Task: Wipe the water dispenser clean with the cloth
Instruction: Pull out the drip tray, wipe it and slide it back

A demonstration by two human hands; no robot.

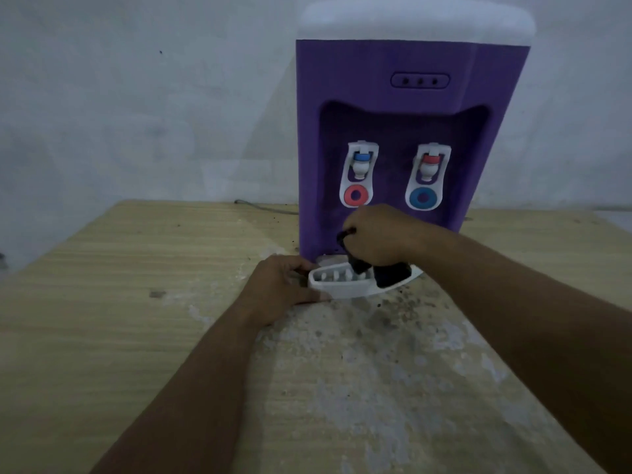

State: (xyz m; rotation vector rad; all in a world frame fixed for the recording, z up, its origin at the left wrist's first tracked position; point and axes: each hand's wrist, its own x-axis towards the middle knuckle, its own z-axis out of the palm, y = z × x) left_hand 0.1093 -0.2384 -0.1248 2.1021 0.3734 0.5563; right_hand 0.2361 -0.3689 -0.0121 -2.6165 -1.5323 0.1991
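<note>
At the foot of the purple plastic water dispenser [376, 80] on the pale wooden table [136, 268], the left hand [284, 290] grips one end of the white slotted drip tray [342, 289], so the right hand [376, 236], fingers curled round the dark bunched cloth [390, 273], should rub firmly along each slot.

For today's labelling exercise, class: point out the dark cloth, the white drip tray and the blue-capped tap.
dark cloth [390, 273], head view, on its hanging end.
white drip tray [342, 292], head view, on its front rim.
blue-capped tap [361, 164], head view, on its spout.
</note>
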